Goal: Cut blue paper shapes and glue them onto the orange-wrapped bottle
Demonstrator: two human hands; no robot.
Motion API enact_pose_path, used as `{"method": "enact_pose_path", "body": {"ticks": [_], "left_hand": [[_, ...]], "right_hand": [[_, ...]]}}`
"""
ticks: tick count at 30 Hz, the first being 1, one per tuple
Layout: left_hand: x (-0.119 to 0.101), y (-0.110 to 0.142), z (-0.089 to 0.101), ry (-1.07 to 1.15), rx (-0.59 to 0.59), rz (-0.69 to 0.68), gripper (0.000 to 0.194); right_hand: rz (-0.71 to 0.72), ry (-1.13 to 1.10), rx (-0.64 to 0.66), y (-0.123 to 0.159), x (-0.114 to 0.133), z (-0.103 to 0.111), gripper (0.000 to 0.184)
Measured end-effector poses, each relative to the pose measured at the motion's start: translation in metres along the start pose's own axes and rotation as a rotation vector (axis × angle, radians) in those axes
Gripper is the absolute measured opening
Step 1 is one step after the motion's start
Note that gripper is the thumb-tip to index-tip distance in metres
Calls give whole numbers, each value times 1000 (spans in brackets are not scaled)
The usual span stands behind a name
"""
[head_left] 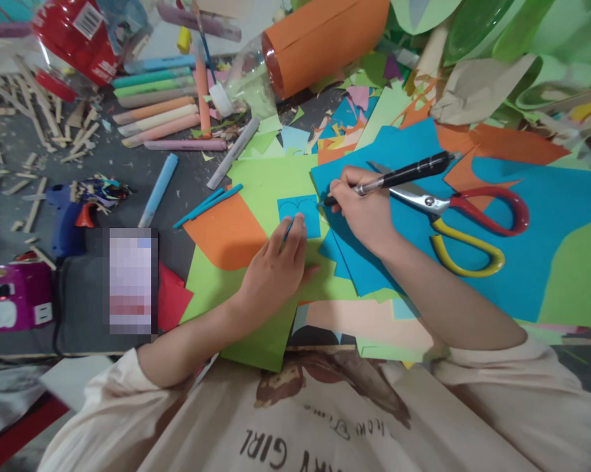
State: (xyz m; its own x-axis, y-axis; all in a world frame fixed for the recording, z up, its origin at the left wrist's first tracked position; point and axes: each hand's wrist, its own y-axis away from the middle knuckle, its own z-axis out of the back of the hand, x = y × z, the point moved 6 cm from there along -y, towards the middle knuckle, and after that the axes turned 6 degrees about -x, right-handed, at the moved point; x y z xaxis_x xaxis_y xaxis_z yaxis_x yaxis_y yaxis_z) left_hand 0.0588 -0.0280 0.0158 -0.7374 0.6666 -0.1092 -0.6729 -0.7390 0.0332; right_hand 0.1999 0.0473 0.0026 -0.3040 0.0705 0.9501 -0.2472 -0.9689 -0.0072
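Observation:
My right hand (361,203) is closed around a black pen (408,172), its tip low beside the right edge of a small blue paper square (305,221). Curved pen lines show on the square's upper part. Flat on the square's lower left lie the fingertips of my left hand (278,262), stretched out and holding it against green paper (260,170). Scissors (429,202) with one red and one yellow handle rest on larger blue sheets (502,295) just right of my right hand. Two thin blue paper rolls (209,204) and an orange piece (226,233) lie left of the square.
At the left are a blue glue gun (65,219), a purple charger block (22,298) and a phone (130,282). Several markers (152,105), wood sticks (39,108) and an orange-wrapped bottle (325,46) lie at the back. Paper scraps (344,128) are scattered behind the square.

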Motion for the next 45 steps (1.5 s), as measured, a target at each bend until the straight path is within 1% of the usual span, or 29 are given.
{"method": "enact_pose_path", "body": {"ticks": [2,4,7,8,10,14,17,20,25,28,31,32,34,35,37,39,41,45], "left_hand": [[0,0,0,4,0,-3,58],[0,0,1,2,21,1,57],[0,0,1,-26,50,2,56],[0,0,1,-33,49,-3,56],[1,0,2,-26,25,-13,56],[7,0,-1,52,-49,-25,55],[14,-3,0,116,-100,-29,49],[21,-7,4,182,-127,5,39],[19,-5,14,191,-154,26,35],[17,0,21,225,-124,42,31],[22,1,30,332,-127,85,29],[25,-1,33,402,-147,103,28],[31,-6,35,624,-201,154,26],[34,-9,33,766,-219,194,24],[38,-15,22,1043,-217,284,21],[37,-19,10,1204,-189,319,20],[35,-20,4,1223,-198,292,21],[36,-15,8,1011,-321,214,28]], "right_hand": [[-5,-36,-13,-1,0,2,39],[-23,-100,-57,-1,-1,5,36],[-27,-176,-71,-1,0,7,24],[5,-162,-47,0,2,6,22],[114,-73,21,1,7,3,21],[346,129,167,3,14,-5,8],[426,217,268,4,13,-10,19],[417,239,297,2,8,-11,28],[436,277,289,4,4,-12,26],[450,294,311,5,1,-15,27],[449,299,327,7,-1,-17,28],[454,302,322,8,0,-17,29],[469,308,307,9,2,-16,30],[478,310,302,9,4,-15,30],[483,313,311,10,6,-14,30],[469,320,333,10,7,-14,28],[447,320,357,10,8,-15,28],[446,313,355,11,8,-15,32]]}}
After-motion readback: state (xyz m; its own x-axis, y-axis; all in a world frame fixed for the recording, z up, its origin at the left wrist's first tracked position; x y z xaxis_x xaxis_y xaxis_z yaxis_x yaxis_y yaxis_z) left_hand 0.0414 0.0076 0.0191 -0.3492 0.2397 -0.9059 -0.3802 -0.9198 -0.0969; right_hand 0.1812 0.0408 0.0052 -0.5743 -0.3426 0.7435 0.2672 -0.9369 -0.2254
